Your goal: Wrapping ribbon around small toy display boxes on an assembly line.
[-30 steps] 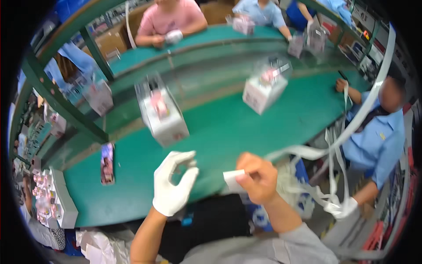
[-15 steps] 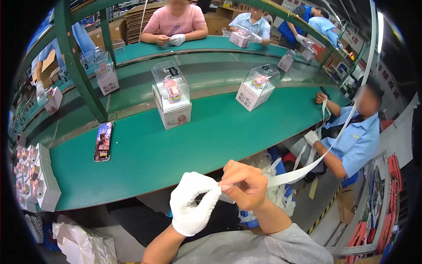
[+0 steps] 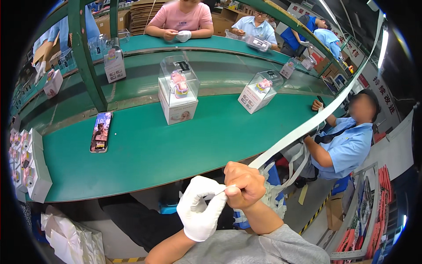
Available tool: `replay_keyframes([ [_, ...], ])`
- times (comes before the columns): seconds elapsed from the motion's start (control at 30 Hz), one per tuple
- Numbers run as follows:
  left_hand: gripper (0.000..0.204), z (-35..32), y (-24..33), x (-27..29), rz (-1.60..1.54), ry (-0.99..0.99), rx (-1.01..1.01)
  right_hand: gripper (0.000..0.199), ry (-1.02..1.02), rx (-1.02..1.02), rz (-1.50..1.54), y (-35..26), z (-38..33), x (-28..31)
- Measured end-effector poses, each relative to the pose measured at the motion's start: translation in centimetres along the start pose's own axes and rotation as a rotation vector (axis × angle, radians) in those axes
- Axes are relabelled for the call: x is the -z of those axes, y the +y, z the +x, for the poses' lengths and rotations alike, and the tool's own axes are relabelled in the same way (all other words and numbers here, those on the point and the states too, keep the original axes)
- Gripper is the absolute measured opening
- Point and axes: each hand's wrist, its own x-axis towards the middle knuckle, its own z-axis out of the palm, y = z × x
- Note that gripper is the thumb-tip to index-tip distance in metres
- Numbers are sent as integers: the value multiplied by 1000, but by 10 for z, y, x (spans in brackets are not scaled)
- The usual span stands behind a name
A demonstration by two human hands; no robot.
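Observation:
My left hand (image 3: 200, 210), in a white glove, pinches thumb against fingertips at the lower middle. Bare and tightly curled, my right hand (image 3: 244, 185) meets it fingertip to fingertip. A thin pale edge shows between the two pinches, seemingly part of the long white strap (image 3: 291, 137). From behind my right hand this strap runs up to the upper right, pulled fairly straight. Both hands are in front of the near edge of the green bench (image 3: 145, 163), above my lap.
Clear-topped boxes with pink toys (image 3: 181, 108) (image 3: 259, 94) stand on the bench. A phone (image 3: 101, 132) lies left of them, near white trays of pink pieces (image 3: 37, 174). At the right sits a co-worker in a light blue shirt (image 3: 347, 147); a bundle of straps (image 3: 277, 198) hangs below.
The strap has risen and straightened, sweeping higher across the right side. My right fingers have curled tighter. The co-worker's gloved hand at right no longer shows. The view has shifted slightly.

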Motion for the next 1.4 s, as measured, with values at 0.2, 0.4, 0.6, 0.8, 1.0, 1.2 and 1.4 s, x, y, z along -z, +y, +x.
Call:
replay_keyframes([
  [0.2, 15, 4, -3, 7, 46, 63, 37, 34, 27, 16, -56, 11, -1, -11],
  [0.4, 11, 15, -19, 18, 28, 149, 39, 37, -52, -3, -168, 27, 3, -17],
  [0.6, 5, 41, -52, 32, -183, 263, 110, 2, -19, -506, 127, 43, -16, -25],
  [0.8, 44, 104, -73, 67, 446, 76, -186, 5, 88, -615, 40, 99, -8, -4],
  [1.0, 106, 217, -39, 95, 1225, -306, -805, 7, -373, -278, -323, 183, 28, 36],
  [1.2, 113, 250, -64, 85, 1329, -555, -710, 10, -601, -99, -452, 208, 55, 34],
  [1.4, 105, 255, -74, 88, 1318, -503, -763, 10, -656, -61, -507, 219, 63, 29],
])
